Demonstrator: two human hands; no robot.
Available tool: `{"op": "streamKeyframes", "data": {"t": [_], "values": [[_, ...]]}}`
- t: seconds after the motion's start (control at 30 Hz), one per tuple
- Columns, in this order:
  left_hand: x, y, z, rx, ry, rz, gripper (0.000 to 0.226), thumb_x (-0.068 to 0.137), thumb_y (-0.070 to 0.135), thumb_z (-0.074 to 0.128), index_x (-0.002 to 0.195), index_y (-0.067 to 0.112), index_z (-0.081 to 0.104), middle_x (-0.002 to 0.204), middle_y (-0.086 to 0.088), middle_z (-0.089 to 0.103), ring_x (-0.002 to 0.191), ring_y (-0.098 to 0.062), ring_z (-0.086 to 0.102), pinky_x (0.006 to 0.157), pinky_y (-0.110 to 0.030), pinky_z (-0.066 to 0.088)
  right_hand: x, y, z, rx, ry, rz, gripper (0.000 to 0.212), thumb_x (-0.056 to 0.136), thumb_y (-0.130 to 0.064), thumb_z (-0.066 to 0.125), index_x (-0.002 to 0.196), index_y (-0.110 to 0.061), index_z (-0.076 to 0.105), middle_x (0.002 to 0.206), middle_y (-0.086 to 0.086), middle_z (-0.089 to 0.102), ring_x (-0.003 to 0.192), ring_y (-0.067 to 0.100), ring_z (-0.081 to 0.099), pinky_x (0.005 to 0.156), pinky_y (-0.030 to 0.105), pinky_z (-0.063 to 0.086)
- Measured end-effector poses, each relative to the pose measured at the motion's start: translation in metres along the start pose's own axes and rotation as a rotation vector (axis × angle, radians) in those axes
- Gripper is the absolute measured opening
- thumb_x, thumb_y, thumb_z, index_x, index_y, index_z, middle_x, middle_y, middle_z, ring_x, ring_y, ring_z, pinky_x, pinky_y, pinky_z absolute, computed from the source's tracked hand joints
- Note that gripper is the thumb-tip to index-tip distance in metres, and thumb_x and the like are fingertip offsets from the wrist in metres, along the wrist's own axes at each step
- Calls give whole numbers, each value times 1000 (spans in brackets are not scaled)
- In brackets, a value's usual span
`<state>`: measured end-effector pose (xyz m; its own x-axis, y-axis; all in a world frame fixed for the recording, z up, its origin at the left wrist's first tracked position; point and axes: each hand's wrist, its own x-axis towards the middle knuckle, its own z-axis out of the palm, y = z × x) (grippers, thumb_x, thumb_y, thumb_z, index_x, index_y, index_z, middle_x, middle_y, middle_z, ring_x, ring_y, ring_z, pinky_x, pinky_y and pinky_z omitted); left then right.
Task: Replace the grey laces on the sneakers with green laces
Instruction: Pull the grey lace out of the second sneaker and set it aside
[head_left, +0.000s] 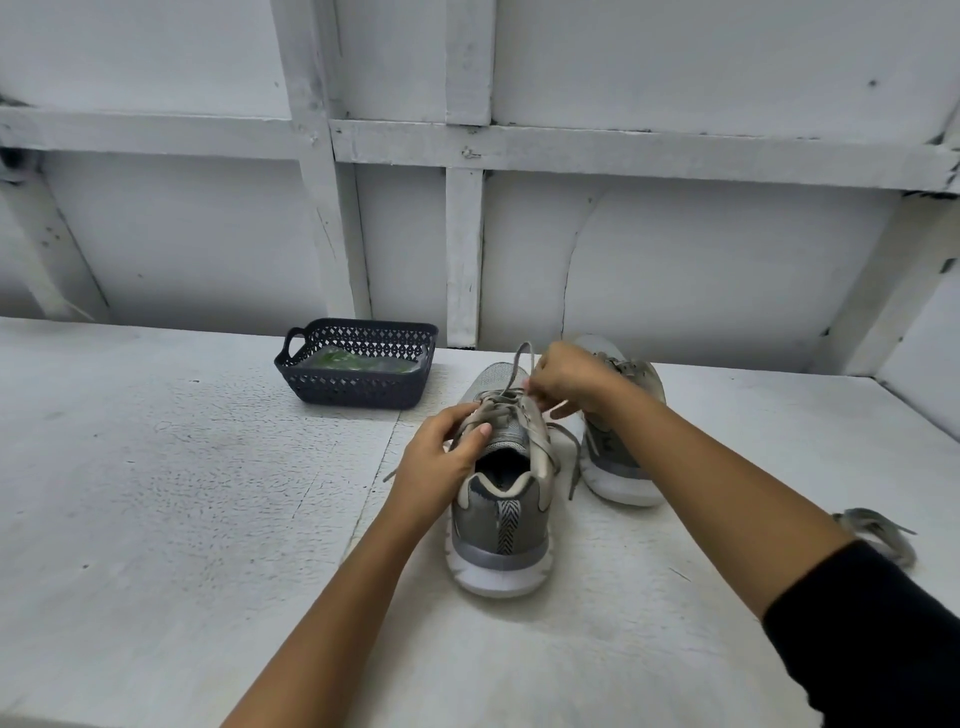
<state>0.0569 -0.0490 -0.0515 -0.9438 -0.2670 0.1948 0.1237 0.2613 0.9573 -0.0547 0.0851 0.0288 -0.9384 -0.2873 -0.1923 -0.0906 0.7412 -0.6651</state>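
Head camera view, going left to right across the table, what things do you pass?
Dark basket holding the green laces → near sneaker being unlaced → far sneaker → loose grey lace at the right edge.

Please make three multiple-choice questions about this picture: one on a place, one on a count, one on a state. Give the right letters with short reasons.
1. Where is the dark basket?
A. left of the sneakers, near the wall
B. on the floor
C. between the sneakers

2. How many sneakers stand on the table?
A. one
B. two
C. four

3. The grey lace of the near sneaker is:
A. fully removed
B. partly threaded, being pulled
C. tied in a bow

Answers: 1 A, it sits far left. 2 B, a far sneaker stands beside. 3 B, the right hand pinches it while the left hand steadies the shoe.
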Motion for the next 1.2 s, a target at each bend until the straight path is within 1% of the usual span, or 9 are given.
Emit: {"op": "streamKeyframes", "data": {"t": [0.1, 0.2, 0.33, 0.5, 0.67, 0.8, 0.9, 1.03, 1.2], "values": [[0, 1, 0, 7, -4, 8, 44, 74, 44, 60, 113, 25, 66, 114, 2, 64, 109, -12, 58, 100, -38, 45, 2, -10, -22, 288, 72, 60, 33, 99, -6, 38, 68, -6, 49, 61, 7, 53, 31, 6, 51, 38, 22, 47], [-1, 1, 2, -4, -10, 9, 31, 86, 31, 64, 115, 23, 65, 113, 1, 65, 108, -13, 59, 100, -38, 45, 5, -13, -39, 526, 231, 60, 30, 100, -11, 39, 72, -3, 49, 66, 10, 55, 33, 9, 54, 34, 21, 47], [-1, 0, 1, -13, -4, 3, 25, 89, 22, 62, 114, 22, 66, 113, 1, 65, 108, -13, 59, 99, -36, 45, 2, -4, -17, 272, 66, 103, 38, 100, -33, 43, 79, -2, 48, 70, 13, 52, 54, 21, 53, 44, 27, 49], [0, -1, 0, -7, 3, 11, 23, 89, 23, 63, 112, 22, 66, 112, 1, 66, 108, -15, 59, 98, -35, 45, -1, 1, 5, -52, -59, 10, 32, 94, -12, 53, 63, -7, 52, 56, 7, 50, 47, 15, 48, 47, 22, 43], [0, -3, 1, -27, 5, -5, 26, 87, 27, 64, 113, 22, 66, 112, 1, 65, 106, -13, 60, 99, -37, 46, 1, -5, -18, 295, 138, 48, 30, 95, 0, 40, 66, -6, 48, 61, 8, 52, 46, 12, 52, 36, 18, 43], [1, -3, 1, -37, 20, 2, 23, 88, 25, 65, 111, 22, 65, 112, 0, 66, 106, -13, 60, 98, -36, 46, 1, -9, -27, 401, 398, 1, 29, 99, -13, 36, 74, -5, 46, 70, 13, 58, 48, 16, 57, 40, 26, 51], [0, -3, 1, -41, 17, 9, 22, 86, 28, 66, 107, 25, 64, 110, 3, 66, 104, -12, 60, 97, -34, 46, -4, -1, -10, 289, 225, 71, 32, 99, -27, 41, 83, -1, 51, 68, 14, 54, 46, 21, 57, 45, 29, 52], [0, -1, 2, -43, 19, 10, 22, 86, 27, 66, 108, 25, 64, 112, 0, 66, 106, -14, 60, 97, -34, 46, -6, 6, 8, -52, 50, 37, 32, 92, -19, 58, 65, -4, 52, 56, 9, 53, 47, 19, 51, 48, 26, 47], [-1, -1, 1, -51, 16, 19, 24, 86, 29, 65, 110, 24, 64, 115, 0, 63, 106, -14, 59, 98, -36, 46, 2, -7, -7, 379, 262, 62, 26, 99, -11, 39, 77, -4, 52, 62, 10, 53, 47, 16, 52, 35, 19, 40]]}}
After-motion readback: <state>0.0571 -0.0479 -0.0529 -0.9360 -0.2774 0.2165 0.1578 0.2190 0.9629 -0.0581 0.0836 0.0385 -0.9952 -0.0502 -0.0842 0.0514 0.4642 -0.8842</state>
